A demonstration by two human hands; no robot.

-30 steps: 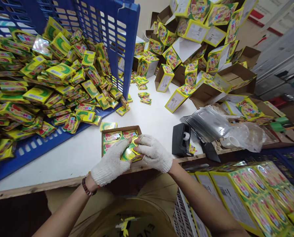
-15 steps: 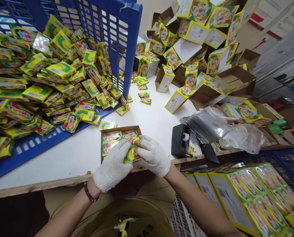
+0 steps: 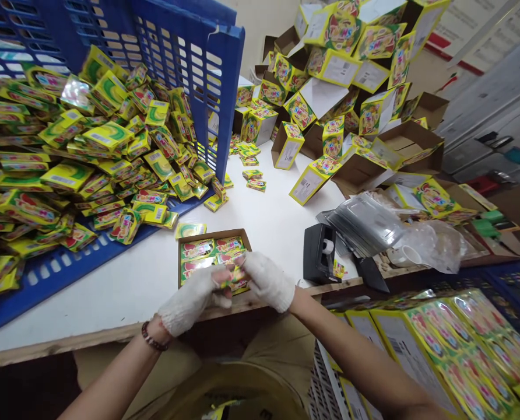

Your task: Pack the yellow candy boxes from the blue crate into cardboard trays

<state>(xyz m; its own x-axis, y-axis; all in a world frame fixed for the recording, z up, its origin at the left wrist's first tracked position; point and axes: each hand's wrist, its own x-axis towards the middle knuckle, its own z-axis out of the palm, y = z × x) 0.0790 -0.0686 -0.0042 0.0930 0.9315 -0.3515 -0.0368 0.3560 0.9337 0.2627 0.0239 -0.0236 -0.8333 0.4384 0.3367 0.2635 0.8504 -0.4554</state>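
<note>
My left hand (image 3: 194, 297) and my right hand (image 3: 269, 281), both in white fingerless gloves, meet over the near right part of an open cardboard box (image 3: 180, 262). Between their fingertips is a small yellow-green candy pack (image 3: 234, 275), partly covered by the fingers and blurred. Both hands are closed on it. Inside the box, small printed packs (image 3: 199, 248) lie flat side by side; my hands hide its near right corner. Just behind the box, another yellow pack (image 3: 190, 230) rests on the white table (image 3: 124, 291).
A blue crate (image 3: 229, 111) heaped with candy packs (image 3: 106, 137) stands at the left. Empty display boxes (image 3: 312, 181) are piled at the back right. A black tape dispenser (image 3: 316, 254) and clear plastic sheets (image 3: 365, 221) sit on the right. Filled boxes (image 3: 417, 350) stand below the table edge.
My left hand has drawn back a little to the left and turned, and the pack has lifted and tilted between my fingers. The view has shifted slightly.
</note>
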